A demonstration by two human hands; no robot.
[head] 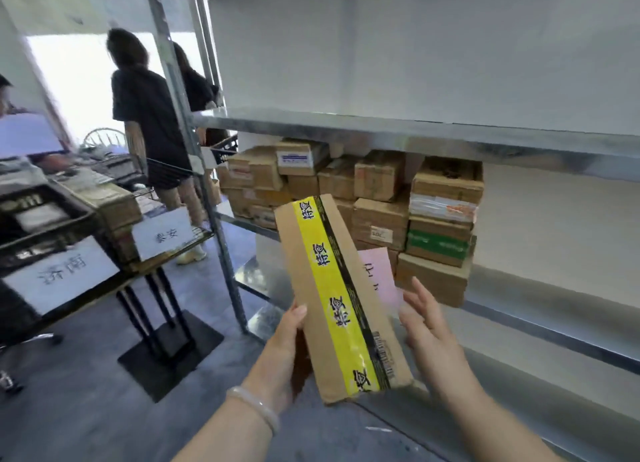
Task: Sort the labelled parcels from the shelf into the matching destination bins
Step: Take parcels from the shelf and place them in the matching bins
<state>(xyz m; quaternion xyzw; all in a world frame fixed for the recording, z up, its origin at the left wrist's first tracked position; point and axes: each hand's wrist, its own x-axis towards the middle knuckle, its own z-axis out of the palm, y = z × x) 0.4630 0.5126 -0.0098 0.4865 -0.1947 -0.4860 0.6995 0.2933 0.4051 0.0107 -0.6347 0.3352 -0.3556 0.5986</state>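
Parcel [332,288]: raised clear of the shelf [540,288] front edge, likely for label reading.
Left hand [282,354]: grips its lower side.
Right hand [426,326]: spread, just beside.

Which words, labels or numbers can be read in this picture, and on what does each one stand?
"济南": large white sign on the nearest black bin.
"泰安": smaller white sign on the next bin.
Yellow tape on the parcel in the left hand: repeated black characters, too blurred to read.
Pink label behind the parcel: mostly hidden, unreadable.
Labels on the shelf boxes: too small or blurred.
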